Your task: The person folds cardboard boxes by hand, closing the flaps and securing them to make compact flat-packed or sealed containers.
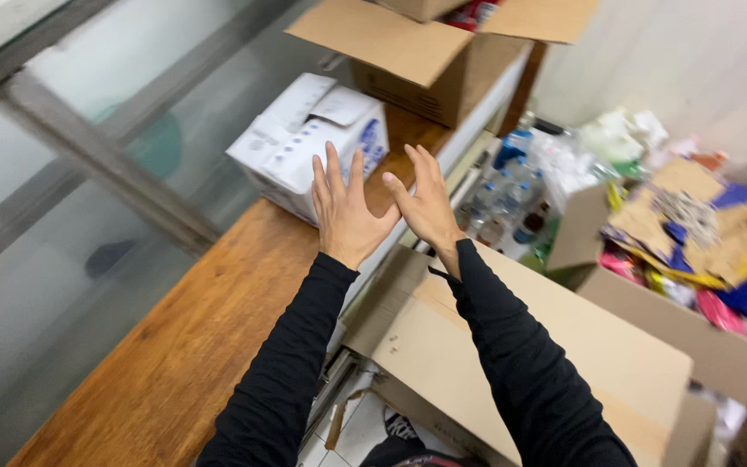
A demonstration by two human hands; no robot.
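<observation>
My left hand (343, 207) and my right hand (425, 201) are both stretched out in front of me with fingers spread, holding nothing. They hover just short of a white carton with blue print (291, 143) that lies on a long wooden counter (192, 346). The left hand overlaps the carton's near side in the picture; I cannot tell whether it touches. Both arms wear black sleeves.
A brown cardboard box with open flaps (425, 65) stands behind the white carton. Large flat cardboard pieces (564, 346) lie below my right arm. Bottles with blue caps (503, 186) and several colourful packets in an open box (702, 251) fill the right side. A glass partition (62, 190) runs along the left.
</observation>
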